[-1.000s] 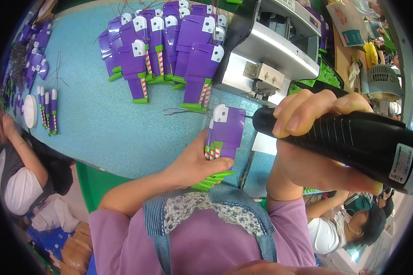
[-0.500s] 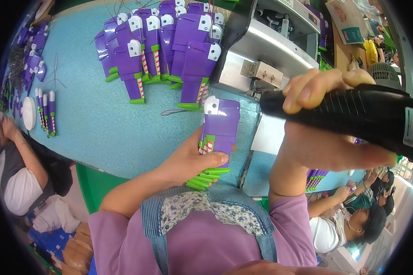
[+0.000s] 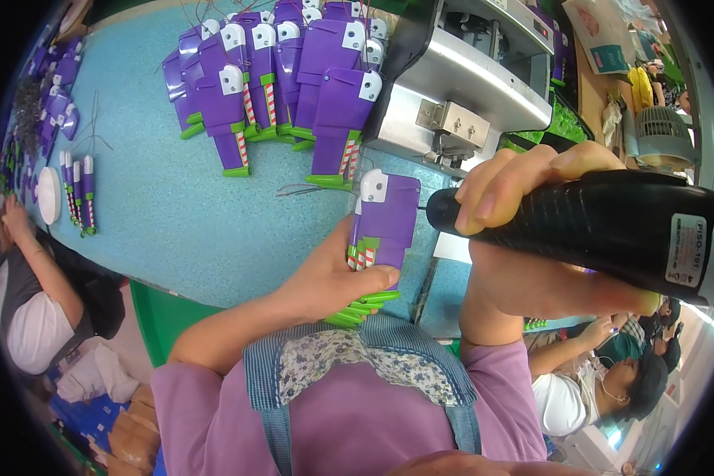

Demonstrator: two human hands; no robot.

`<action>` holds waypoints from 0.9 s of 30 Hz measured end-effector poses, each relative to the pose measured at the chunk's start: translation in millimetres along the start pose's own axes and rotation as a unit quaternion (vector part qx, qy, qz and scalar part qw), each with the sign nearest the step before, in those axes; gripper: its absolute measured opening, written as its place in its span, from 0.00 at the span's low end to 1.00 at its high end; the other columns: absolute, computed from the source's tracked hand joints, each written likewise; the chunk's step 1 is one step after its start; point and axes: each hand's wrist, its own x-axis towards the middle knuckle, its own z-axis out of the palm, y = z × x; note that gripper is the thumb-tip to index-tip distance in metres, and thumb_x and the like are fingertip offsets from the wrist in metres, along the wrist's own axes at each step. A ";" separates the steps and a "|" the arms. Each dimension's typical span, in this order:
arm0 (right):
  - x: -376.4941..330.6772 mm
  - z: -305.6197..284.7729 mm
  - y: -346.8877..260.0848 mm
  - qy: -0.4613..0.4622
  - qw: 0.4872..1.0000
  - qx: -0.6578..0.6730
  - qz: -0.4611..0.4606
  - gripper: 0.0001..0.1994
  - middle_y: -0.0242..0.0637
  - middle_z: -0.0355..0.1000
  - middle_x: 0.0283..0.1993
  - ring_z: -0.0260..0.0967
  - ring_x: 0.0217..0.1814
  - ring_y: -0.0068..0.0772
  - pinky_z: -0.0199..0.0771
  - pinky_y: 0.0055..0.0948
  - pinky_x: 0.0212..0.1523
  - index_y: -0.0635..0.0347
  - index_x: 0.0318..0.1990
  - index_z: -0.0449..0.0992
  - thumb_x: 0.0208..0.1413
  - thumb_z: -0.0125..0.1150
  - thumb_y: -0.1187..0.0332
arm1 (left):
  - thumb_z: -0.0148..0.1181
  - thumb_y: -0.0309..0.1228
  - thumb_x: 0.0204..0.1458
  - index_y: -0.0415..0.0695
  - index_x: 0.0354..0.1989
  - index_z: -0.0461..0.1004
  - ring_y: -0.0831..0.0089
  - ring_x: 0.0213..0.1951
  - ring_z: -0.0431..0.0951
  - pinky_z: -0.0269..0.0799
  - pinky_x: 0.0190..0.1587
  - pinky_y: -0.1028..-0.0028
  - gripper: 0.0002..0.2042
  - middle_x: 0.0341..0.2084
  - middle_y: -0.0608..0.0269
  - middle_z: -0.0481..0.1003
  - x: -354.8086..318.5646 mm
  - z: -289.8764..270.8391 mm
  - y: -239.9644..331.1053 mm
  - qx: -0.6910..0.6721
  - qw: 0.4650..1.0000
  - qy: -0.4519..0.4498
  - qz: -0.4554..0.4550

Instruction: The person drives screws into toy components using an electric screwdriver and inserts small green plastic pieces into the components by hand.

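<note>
My left hand is closed around a small stack of purple plastic toy parts with white corners, red-and-white striped strips and green ends. Its thumb presses across the lower part of the stack. My right hand grips a black electric screwdriver, held nearly level. The thin bit at its nose points left at the right edge of the purple parts; whether it touches them I cannot tell. Beyond my left hand stand several similar purple toy parts with thin wires at their tops.
A metal screw feeder stands at the back right of the blue table. Slim purple pieces lie beside a white round lid at left. Other people sit at both sides. A grey fan is at far right.
My right hand has brought the screwdriver left and slightly down, its nose now close to the held parts. My left hand has tilted the stack slightly and shifted it a little right.
</note>
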 end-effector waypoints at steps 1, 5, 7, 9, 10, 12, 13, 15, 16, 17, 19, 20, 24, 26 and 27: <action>-0.6 0.5 1.2 0.007 1.000 0.015 0.009 0.47 0.47 0.72 0.28 0.69 0.21 0.37 0.70 0.31 0.22 0.65 0.50 0.64 0.45 0.45 0.22 | 0.61 0.29 0.52 0.42 0.64 0.52 0.74 0.37 0.75 0.78 0.33 0.72 0.32 0.50 0.53 0.71 0.8 -0.7 -3.2 0.008 1.000 0.001 0.030; -0.2 0.6 -1.6 0.019 0.999 0.007 0.031 0.48 0.46 0.71 0.28 0.69 0.22 0.37 0.70 0.31 0.24 0.64 0.51 0.64 0.44 0.45 0.22 | 0.60 0.30 0.53 0.41 0.63 0.53 0.74 0.38 0.75 0.78 0.32 0.72 0.31 0.50 0.54 0.71 -1.8 1.1 12.3 0.005 1.000 -0.011 -0.015; 2.3 1.3 -5.3 0.021 0.999 -0.012 0.042 0.48 0.45 0.71 0.28 0.69 0.22 0.37 0.70 0.32 0.25 0.63 0.51 0.64 0.44 0.44 0.21 | 0.62 0.31 0.54 0.36 0.59 0.54 0.74 0.44 0.74 0.75 0.44 0.71 0.29 0.44 0.56 0.72 -1.9 1.9 20.4 -0.046 0.997 -0.040 -0.055; 8.4 0.0 -7.5 0.023 0.998 -0.022 0.047 0.48 0.44 0.71 0.28 0.69 0.22 0.37 0.70 0.32 0.25 0.62 0.52 0.64 0.44 0.44 0.21 | 0.61 0.31 0.54 0.37 0.61 0.53 0.73 0.45 0.74 0.76 0.43 0.70 0.29 0.46 0.55 0.72 -1.8 0.8 19.3 -0.057 0.996 -0.044 -0.052; 16.4 -3.9 -6.2 0.012 1.000 -0.015 0.015 0.49 0.44 0.71 0.29 0.69 0.23 0.37 0.70 0.34 0.28 0.61 0.53 0.64 0.43 0.42 0.20 | 0.60 0.31 0.55 0.38 0.62 0.52 0.72 0.46 0.74 0.77 0.41 0.70 0.29 0.47 0.54 0.72 -2.2 0.2 18.6 -0.069 0.995 -0.048 -0.049; 28.4 -18.2 -4.8 -0.028 0.999 -0.010 -0.030 0.51 0.44 0.71 0.32 0.69 0.27 0.38 0.68 0.38 0.33 0.60 0.55 0.64 0.41 0.39 0.18 | 0.59 0.31 0.55 0.38 0.63 0.52 0.71 0.46 0.74 0.77 0.40 0.70 0.30 0.48 0.53 0.71 -3.1 -0.9 21.7 -0.072 0.994 -0.054 -0.063; 29.0 -21.9 -2.4 0.013 1.000 -0.010 -0.016 0.50 0.45 0.71 0.31 0.68 0.26 0.38 0.69 0.36 0.31 0.61 0.55 0.64 0.43 0.39 0.19 | 0.59 0.31 0.56 0.39 0.63 0.52 0.70 0.46 0.74 0.77 0.39 0.71 0.30 0.50 0.52 0.71 -3.4 -0.7 23.2 -0.076 0.992 -0.060 -0.077; 25.8 -17.9 3.4 0.056 0.998 0.034 0.001 0.50 0.46 0.71 0.30 0.68 0.24 0.38 0.69 0.36 0.30 0.62 0.54 0.64 0.45 0.38 0.20 | 0.59 0.31 0.55 0.39 0.63 0.52 0.70 0.46 0.74 0.77 0.41 0.71 0.30 0.50 0.52 0.71 -2.2 -1.1 19.0 -0.078 0.994 -0.055 -0.055; 24.1 -15.9 4.3 0.055 0.998 0.036 0.001 0.50 0.46 0.71 0.30 0.68 0.24 0.38 0.69 0.36 0.30 0.62 0.54 0.64 0.45 0.38 0.20 | 0.59 0.31 0.55 0.40 0.64 0.53 0.71 0.46 0.74 0.77 0.42 0.71 0.30 0.51 0.53 0.71 -1.7 -1.7 17.3 -0.082 0.995 -0.048 -0.034; 20.7 -13.3 3.2 0.050 0.999 0.005 -0.011 0.49 0.46 0.71 0.29 0.68 0.24 0.37 0.69 0.34 0.28 0.63 0.54 0.64 0.45 0.38 0.20 | 0.59 0.31 0.55 0.40 0.64 0.53 0.71 0.46 0.74 0.77 0.42 0.71 0.30 0.51 0.53 0.71 -1.8 -2.4 18.8 -0.082 0.995 -0.047 -0.033; 12.6 -6.6 -3.0 0.048 0.998 -0.028 -0.024 0.49 0.46 0.71 0.28 0.68 0.23 0.37 0.69 0.33 0.26 0.64 0.53 0.64 0.46 0.39 0.21 | 0.59 0.31 0.55 0.40 0.63 0.54 0.72 0.46 0.74 0.74 0.48 0.70 0.29 0.51 0.55 0.71 -3.1 -2.0 23.4 -0.098 0.992 -0.046 -0.066; 8.9 -2.7 -6.2 0.046 0.999 -0.026 -0.009 0.48 0.46 0.71 0.27 0.68 0.22 0.36 0.69 0.32 0.25 0.64 0.52 0.64 0.46 0.40 0.21 | 0.59 0.31 0.55 0.40 0.63 0.54 0.72 0.46 0.74 0.74 0.48 0.70 0.29 0.51 0.55 0.71 -3.1 -1.5 23.2 -0.097 0.992 -0.046 -0.067; -3.2 11.3 -6.6 0.090 0.996 -0.026 0.004 0.47 0.44 0.70 0.25 0.68 0.20 0.34 0.70 0.29 0.22 0.64 0.49 0.64 0.45 0.44 0.22 | 0.59 0.29 0.55 0.39 0.62 0.55 0.74 0.47 0.74 0.72 0.50 0.71 0.28 0.51 0.57 0.71 -3.5 0.2 22.9 -0.075 0.996 -0.034 -0.047; -3.5 9.1 -4.8 0.084 0.995 -0.038 0.034 0.48 0.45 0.70 0.25 0.68 0.19 0.34 0.71 0.30 0.22 0.65 0.48 0.63 0.42 0.45 0.21 | 0.59 0.29 0.54 0.38 0.61 0.55 0.74 0.47 0.73 0.72 0.51 0.72 0.28 0.50 0.58 0.71 -3.0 0.5 22.2 -0.074 0.996 -0.033 -0.038; -4.3 9.7 -4.6 0.083 0.995 -0.037 0.034 0.48 0.45 0.70 0.25 0.68 0.19 0.34 0.71 0.30 0.22 0.65 0.48 0.63 0.42 0.45 0.21 | 0.60 0.28 0.54 0.37 0.61 0.56 0.74 0.48 0.73 0.71 0.51 0.72 0.27 0.50 0.58 0.71 -2.2 1.3 21.0 -0.069 0.997 -0.027 -0.034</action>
